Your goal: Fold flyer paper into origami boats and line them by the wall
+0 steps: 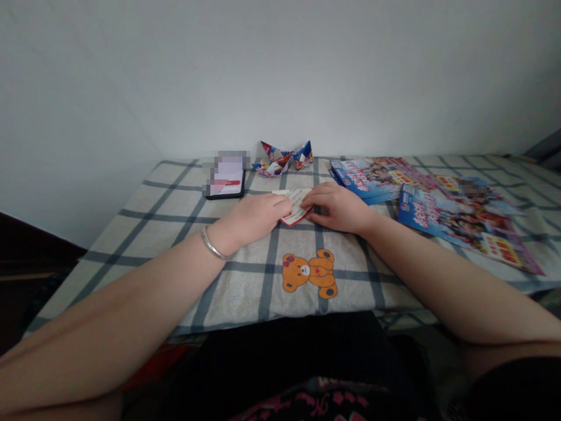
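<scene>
A small folded piece of printed paper (294,202), pale with dark text and a red lower edge, lies on the checked tablecloth between my hands. My left hand (263,215), with a silver bangle at the wrist, has its fingers curled and pressed on the paper's left side. On the paper's right side, my right hand (335,207) grips the edge, thumb below and fingers above. Parts of the paper are hidden under my fingers. Just beyond it stand folded paper shapes (284,159) in red, blue and white.
A phone (228,175) with a lit screen lies left of the folded shapes. Several glossy printed flyers (464,225) spread over the right side. The checked tablecloth (175,216) carries a bear print (309,273) near the front edge. A white wall (280,70) stands behind.
</scene>
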The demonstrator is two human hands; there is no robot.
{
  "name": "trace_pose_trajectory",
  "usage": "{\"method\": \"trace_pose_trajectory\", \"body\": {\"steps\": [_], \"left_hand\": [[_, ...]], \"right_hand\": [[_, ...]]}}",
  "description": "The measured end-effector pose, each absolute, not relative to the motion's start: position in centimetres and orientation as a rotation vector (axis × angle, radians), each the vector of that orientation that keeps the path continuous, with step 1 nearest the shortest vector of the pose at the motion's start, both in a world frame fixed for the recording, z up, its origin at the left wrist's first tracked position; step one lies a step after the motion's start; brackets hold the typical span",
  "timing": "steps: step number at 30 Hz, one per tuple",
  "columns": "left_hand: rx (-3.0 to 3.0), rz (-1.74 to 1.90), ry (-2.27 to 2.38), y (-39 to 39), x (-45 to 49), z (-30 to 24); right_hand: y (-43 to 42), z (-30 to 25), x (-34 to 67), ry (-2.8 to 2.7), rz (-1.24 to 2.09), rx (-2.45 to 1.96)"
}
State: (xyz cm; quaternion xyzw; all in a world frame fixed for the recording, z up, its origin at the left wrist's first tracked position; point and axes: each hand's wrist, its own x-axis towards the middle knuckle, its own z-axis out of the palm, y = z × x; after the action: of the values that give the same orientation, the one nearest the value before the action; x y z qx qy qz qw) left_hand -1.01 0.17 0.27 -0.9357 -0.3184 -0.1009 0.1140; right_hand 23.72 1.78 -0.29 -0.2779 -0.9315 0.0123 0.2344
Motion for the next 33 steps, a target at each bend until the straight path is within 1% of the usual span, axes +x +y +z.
{"method": "trace_pose_trajectory", "body": {"steps": [22,33], "left_hand": [[-2.937,-0.452,-0.964,0.51,-0.99,-0.05],[-2.834,-0.342,-0.958,0.24,-0.90,0.48]], "right_hand": [[1.79,-0.23,23.78,-2.615,0.120,-0.606],[1.70,-0.19,23.71,-2.614,0.121,-0.632]]}}
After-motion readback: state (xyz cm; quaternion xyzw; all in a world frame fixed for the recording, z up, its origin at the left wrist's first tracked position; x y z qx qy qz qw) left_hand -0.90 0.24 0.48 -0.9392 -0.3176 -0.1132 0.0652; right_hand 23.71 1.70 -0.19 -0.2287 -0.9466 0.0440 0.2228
